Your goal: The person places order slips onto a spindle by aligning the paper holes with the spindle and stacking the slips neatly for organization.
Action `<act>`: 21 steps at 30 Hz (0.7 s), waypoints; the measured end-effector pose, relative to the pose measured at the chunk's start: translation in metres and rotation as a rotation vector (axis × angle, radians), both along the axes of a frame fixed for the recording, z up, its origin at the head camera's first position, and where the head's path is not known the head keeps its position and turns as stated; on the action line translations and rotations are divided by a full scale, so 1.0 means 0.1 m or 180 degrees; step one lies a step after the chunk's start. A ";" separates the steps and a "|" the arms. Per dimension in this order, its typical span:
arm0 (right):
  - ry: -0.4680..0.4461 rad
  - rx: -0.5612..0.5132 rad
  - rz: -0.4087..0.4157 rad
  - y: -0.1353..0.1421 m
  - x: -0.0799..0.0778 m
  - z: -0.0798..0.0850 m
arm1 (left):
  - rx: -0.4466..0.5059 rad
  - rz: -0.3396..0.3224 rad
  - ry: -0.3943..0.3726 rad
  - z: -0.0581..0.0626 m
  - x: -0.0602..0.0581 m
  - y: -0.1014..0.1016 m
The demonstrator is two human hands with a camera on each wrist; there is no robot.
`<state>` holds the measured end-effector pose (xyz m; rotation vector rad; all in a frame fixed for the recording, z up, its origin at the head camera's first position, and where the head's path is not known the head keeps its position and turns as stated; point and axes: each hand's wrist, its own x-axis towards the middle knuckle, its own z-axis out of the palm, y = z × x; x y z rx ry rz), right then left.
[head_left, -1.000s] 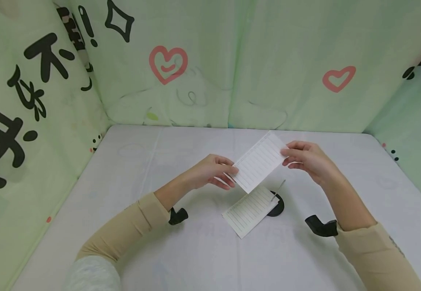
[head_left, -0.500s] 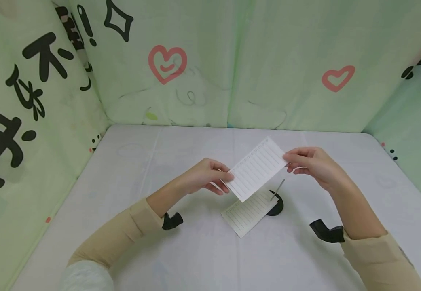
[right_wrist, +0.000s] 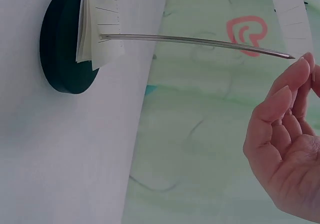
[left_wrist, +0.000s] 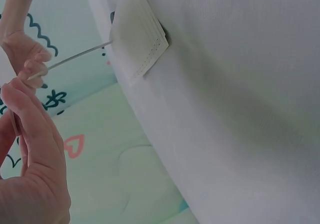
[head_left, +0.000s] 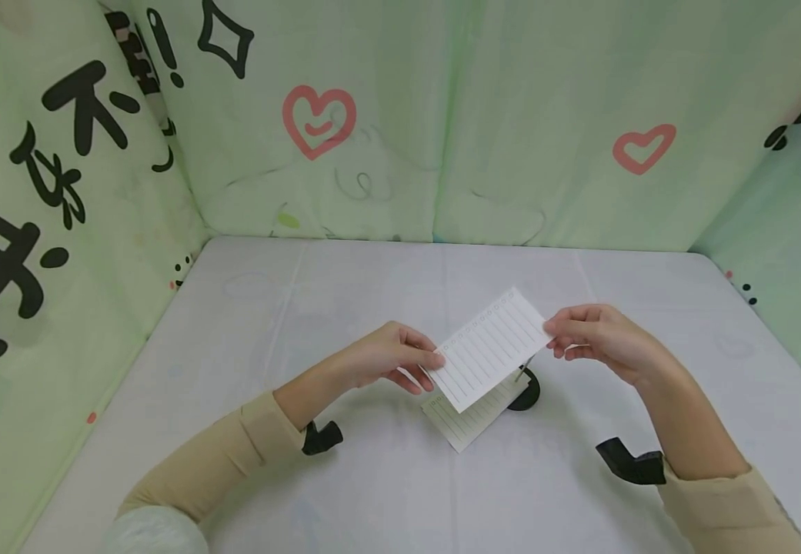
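Note:
A white lined slip of paper [head_left: 488, 350] is stretched between both hands, tilted, above the table. My left hand [head_left: 396, 358] pinches its left corner between thumb and fingers, while my right hand [head_left: 597, 340] pinches the right corner. Beneath it stands a bill spike with a round black base [right_wrist: 60, 49] and a thin upright metal spike [right_wrist: 200, 41]. Several lined slips [left_wrist: 137, 34] are threaded on the spike and lie at its base. In the right wrist view the pointed tip appears close by the right fingertips [right_wrist: 302, 64]. The held slip hides part of the spike in the head view.
The bill spike stands on a white-covered table [head_left: 303, 308]. Light green curtains [head_left: 386, 177] with hearts and black lettering enclose the back and sides. A black wrist mount [head_left: 632, 464] sticks out beside the right cuff, and another mount [head_left: 322, 438] by the left cuff.
Both hands have come down and nearer with the slip, which now covers more of the threaded slips and most of the spike. The bill spike has stayed in place.

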<state>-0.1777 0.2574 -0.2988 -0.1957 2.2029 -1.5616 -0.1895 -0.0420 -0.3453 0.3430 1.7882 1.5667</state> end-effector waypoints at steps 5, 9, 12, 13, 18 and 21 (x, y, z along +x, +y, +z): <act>-0.0125 -0.0055 -0.0002 0.02 0.01 -0.05 | -0.0049 -0.0017 -0.0015 -0.04 0.03 0.03; -0.0151 -0.0090 0.0010 0.02 0.00 -0.08 | -0.0049 -0.0014 -0.0017 -0.08 0.04 0.05; -0.0139 -0.0078 -0.0001 0.03 -0.01 -0.10 | -0.0033 -0.0022 -0.0014 -0.10 0.04 0.07; -0.0135 -0.0070 -0.0007 0.04 -0.01 -0.10 | -0.0033 -0.0023 -0.0009 -0.10 0.04 0.07; -0.0124 -0.0047 -0.0012 0.06 -0.02 -0.12 | -0.0057 -0.0014 0.0024 -0.11 0.03 0.10; -0.0108 -0.0072 0.0026 0.07 -0.02 -0.13 | -0.0077 -0.0012 0.0049 -0.11 0.03 0.11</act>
